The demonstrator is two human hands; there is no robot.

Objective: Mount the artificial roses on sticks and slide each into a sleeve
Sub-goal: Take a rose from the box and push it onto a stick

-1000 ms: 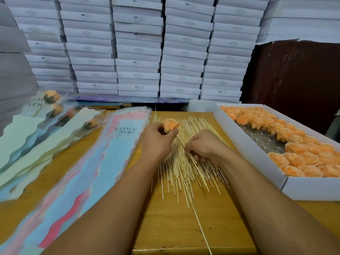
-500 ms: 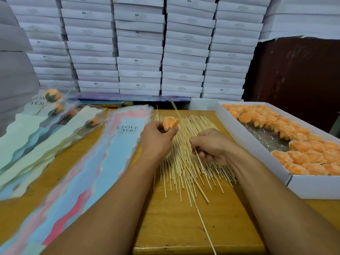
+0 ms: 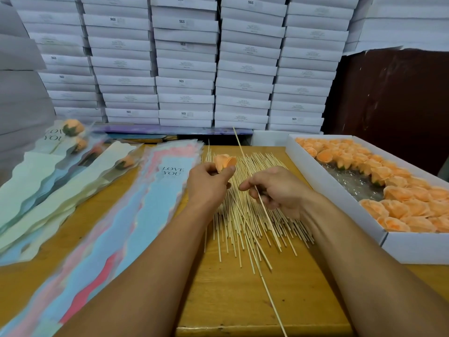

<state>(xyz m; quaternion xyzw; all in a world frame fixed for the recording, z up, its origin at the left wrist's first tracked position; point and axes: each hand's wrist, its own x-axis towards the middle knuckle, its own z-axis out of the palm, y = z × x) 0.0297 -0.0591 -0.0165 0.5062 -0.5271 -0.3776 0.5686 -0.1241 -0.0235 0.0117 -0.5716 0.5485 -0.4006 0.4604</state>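
An orange rose [image 3: 224, 162] is pinched between the thumb and curled fingers of the left hand [image 3: 207, 184], raised over the far end of the stick pile [image 3: 245, 215] near the middle of the worktop [image 3: 243, 300]. A single stick [image 3: 252, 188] is gripped by the curled fingers of the right hand [image 3: 277, 189]; it is tilted, its far tip rising beyond the worktop's back edge and its near part running down across the pile. Rose and stick are held just beside each other, not yet joined. The loose sticks are fanned out on the wood between the two forearms, and one long stick [image 3: 272, 300] reaches toward the worktop's near edge. A stack of pastel sleeves [image 3: 155, 190] printed "LOVE YOU" is laid along the left side of the worktop. Further left, finished sleeved roses [image 3: 73, 127] are piled toward the back left corner. A white tray [image 3: 328, 186] filled with orange roses [image 3: 413, 203] is set along the right edge. White boxes [image 3: 184, 69] are stacked behind the worktop.
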